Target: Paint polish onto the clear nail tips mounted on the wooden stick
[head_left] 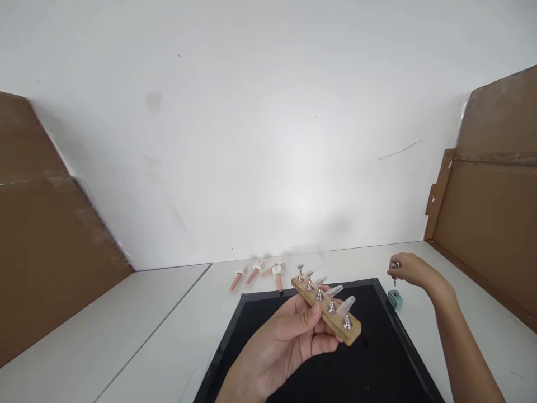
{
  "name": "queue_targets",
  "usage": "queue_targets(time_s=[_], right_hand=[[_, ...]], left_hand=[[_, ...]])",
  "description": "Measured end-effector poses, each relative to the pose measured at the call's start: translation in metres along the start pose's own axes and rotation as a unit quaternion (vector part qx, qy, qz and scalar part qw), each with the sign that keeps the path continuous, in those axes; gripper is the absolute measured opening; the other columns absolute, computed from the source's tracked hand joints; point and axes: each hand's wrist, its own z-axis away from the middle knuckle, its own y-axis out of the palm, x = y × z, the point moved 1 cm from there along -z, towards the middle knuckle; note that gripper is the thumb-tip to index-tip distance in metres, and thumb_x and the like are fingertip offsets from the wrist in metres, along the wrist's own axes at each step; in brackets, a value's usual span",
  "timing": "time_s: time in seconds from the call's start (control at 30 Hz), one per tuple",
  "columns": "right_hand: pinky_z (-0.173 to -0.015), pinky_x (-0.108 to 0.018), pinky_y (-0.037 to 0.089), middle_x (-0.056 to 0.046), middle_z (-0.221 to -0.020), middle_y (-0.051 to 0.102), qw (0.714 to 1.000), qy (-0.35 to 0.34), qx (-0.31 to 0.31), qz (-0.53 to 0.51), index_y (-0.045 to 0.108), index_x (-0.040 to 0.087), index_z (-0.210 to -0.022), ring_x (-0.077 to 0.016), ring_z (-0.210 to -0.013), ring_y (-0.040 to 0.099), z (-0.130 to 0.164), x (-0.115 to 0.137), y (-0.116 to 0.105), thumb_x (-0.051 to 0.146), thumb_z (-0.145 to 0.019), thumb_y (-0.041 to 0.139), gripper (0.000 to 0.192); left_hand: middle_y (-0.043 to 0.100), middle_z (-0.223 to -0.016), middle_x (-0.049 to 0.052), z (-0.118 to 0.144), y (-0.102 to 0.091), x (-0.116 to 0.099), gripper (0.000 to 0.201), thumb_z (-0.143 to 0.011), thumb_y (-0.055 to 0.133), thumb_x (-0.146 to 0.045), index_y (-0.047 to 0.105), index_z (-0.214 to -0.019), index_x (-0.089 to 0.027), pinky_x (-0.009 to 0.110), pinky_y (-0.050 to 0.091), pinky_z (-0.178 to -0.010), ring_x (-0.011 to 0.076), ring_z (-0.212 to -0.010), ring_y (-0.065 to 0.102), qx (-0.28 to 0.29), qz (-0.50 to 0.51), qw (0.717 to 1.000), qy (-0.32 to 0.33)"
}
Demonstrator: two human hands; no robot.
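Diagonally across left hand (293, 329), wooden bar (326, 308) within grip; right hand (410, 268) around brush cap (395, 266) above bottle (395, 300).

The left hand (285, 336) grips, palm turned upward; the right hand (409, 268), farther out, pinches, its bare forearm (465, 341) slanting inward.

Wooden strip (354, 333) held tilted over black mat (251, 313), clear nail tips (346, 305) mounted; teal bottle (395, 299) uncapped, brush (395, 281) suspended above.
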Motion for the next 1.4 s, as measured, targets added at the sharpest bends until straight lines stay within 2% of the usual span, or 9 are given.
queue_targets(time_s=[0.07, 0.13, 0.43, 0.7, 1.0, 1.4], right_hand=[[-0.073, -0.037, 0.055, -0.007, -0.106, 0.066, 0.999, 0.023, 0.041, 0.013, 0.063, 0.016, -0.106, -0.0187, -0.085, 0.066, -0.006, -0.007, 0.004, 0.027, -0.094, 0.056, 0.018], [-0.078, -0.039, 0.055, -0.008, -0.115, 0.064, 0.997, 0.036, 0.07, 0.021, 0.061, 0.017, -0.113, -0.0209, -0.092, 0.065, -0.009, -0.012, 0.006, 0.027, -0.094, 0.056, 0.023], [-0.08, -0.042, 0.055, -0.008, -0.118, 0.062, 0.989, 0.063, 0.132, 0.031, 0.059, 0.016, -0.117, -0.0234, -0.096, 0.064, -0.019, -0.014, 0.013, 0.027, -0.093, 0.058, 0.026], [-0.08, -0.042, 0.055, -0.009, -0.119, 0.062, 0.981, 0.085, 0.17, 0.039, 0.059, 0.016, -0.117, -0.0234, -0.097, 0.064, -0.017, -0.012, 0.014, 0.026, -0.092, 0.058, 0.027], [-0.08, -0.042, 0.055, -0.009, -0.12, 0.061, 0.977, 0.096, 0.182, 0.057, 0.058, 0.015, -0.118, -0.0239, -0.097, 0.064, -0.016, -0.006, 0.017, 0.026, -0.092, 0.059, 0.028], [-0.079, -0.042, 0.055, -0.009, -0.119, 0.061, 0.981, 0.091, 0.165, 0.055, 0.059, 0.016, -0.118, -0.0236, -0.097, 0.064, -0.015, -0.007, 0.015, 0.026, -0.092, 0.059, 0.028]], left_hand=[[0.075, -0.082, 0.007, 0.001, 0.0, -0.001, 0.023, -0.071, 0.078, -0.025, 0.065, -0.084, -0.011, 0.017, 0.055, -0.061, 0.0115, -0.068, 0.071, 0.003, 0.007, 1.0, -0.001], [0.076, -0.083, 0.008, 0.001, 0.001, -0.002, 0.021, -0.072, 0.078, -0.025, 0.066, -0.083, -0.011, 0.015, 0.055, -0.061, 0.0112, -0.07, 0.071, 0.005, 0.015, 1.0, 0.002], [0.077, -0.083, 0.005, 0.005, 0.005, -0.006, 0.028, -0.059, 0.085, -0.02, 0.073, -0.083, -0.013, 0.017, 0.057, -0.065, 0.0118, -0.072, 0.072, -0.005, 0.017, 1.0, -0.005], [0.078, -0.083, 0.004, 0.006, 0.005, -0.008, 0.026, -0.058, 0.086, -0.019, 0.075, -0.08, -0.014, 0.018, 0.058, -0.065, 0.0121, -0.071, 0.072, -0.009, 0.026, 1.0, -0.005], [0.078, -0.081, 0.005, 0.009, 0.008, -0.01, 0.023, -0.06, 0.085, -0.018, 0.075, -0.081, -0.014, 0.017, 0.057, -0.064, 0.012, -0.069, 0.072, 0.007, 0.025, 1.0, 0.001], [0.077, -0.08, 0.005, 0.009, 0.007, -0.01, 0.025, -0.058, 0.085, -0.017, 0.073, -0.08, -0.013, 0.019, 0.058, -0.064, 0.0126, -0.069, 0.072, -0.008, 0.025, 1.0, 0.0]])
